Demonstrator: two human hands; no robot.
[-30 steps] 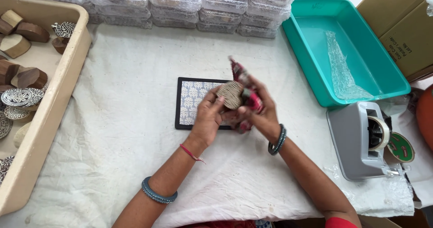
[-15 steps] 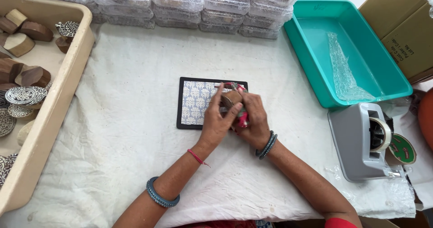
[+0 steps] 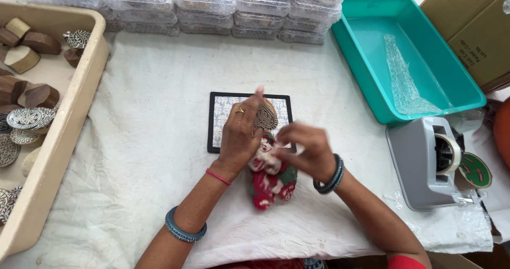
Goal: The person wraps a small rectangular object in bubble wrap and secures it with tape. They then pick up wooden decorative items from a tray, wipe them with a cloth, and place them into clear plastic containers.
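One carved wooden stamp (image 3: pixel 265 116) in left hand (image 3: pixel 240 136) grip, held over patterned tile (image 3: pixel 226 121) at table (image 3: pixel 149 141) centre. Right hand (image 3: pixel 305 149) grip pinches red patterned cloth pouch (image 3: pixel 270 179) just below stamp. Teal tray (image 3: pixel 372 67) holds bubble wrap (image 3: pixel 404 83). Beige bin (image 3: pixel 69 136) holds more wooden blocks (image 3: pixel 32 96). Clear lidded boxes (image 3: pixel 207 6) behind; tape dispenser (image 3: pixel 430 162) right.

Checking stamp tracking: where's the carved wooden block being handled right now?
Head view, centre: the wooden block is held by the left hand over the patterned tile, just above the red cloth pouch.
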